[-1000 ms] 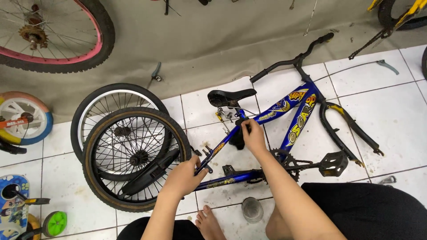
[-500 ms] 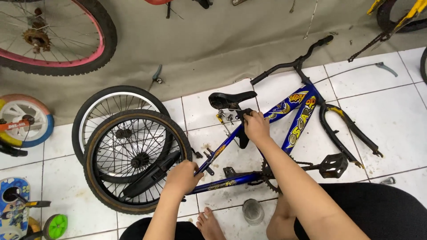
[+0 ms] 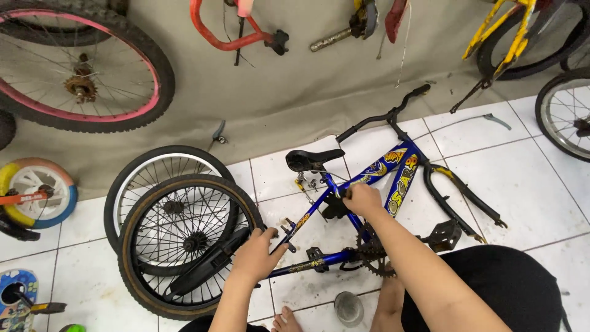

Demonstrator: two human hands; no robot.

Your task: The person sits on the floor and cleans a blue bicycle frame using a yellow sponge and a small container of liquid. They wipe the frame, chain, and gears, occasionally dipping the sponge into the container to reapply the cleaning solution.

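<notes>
A small blue bicycle frame (image 3: 402, 175) with yellow graphics lies on its side on white floor tiles, with a black saddle (image 3: 313, 160), black handlebar (image 3: 384, 117), chainring (image 3: 372, 249) and a pedal (image 3: 444, 235). My right hand (image 3: 362, 200) grips the frame tube just below the saddle. My left hand (image 3: 257, 253) holds the rear end of the frame, beside a black mudguard (image 3: 206, 267). Two loose spoked wheels (image 3: 184, 243) lie stacked to the left, touching the mudguard. A black fork (image 3: 461, 200) lies to the right of the frame.
A grey cloth (image 3: 295, 92) covers the floor behind. On it lie a large pink-rimmed wheel (image 3: 80, 74), a red frame part (image 3: 230, 34) and a yellow bike (image 3: 504, 31). A small glass (image 3: 348, 307) stands by my bare foot (image 3: 286, 321). A colourful small wheel (image 3: 37, 193) sits left.
The view has tilted up and closer, showing more of the cloth and parts behind. Both hands stay on the blue frame in about the same grip.
</notes>
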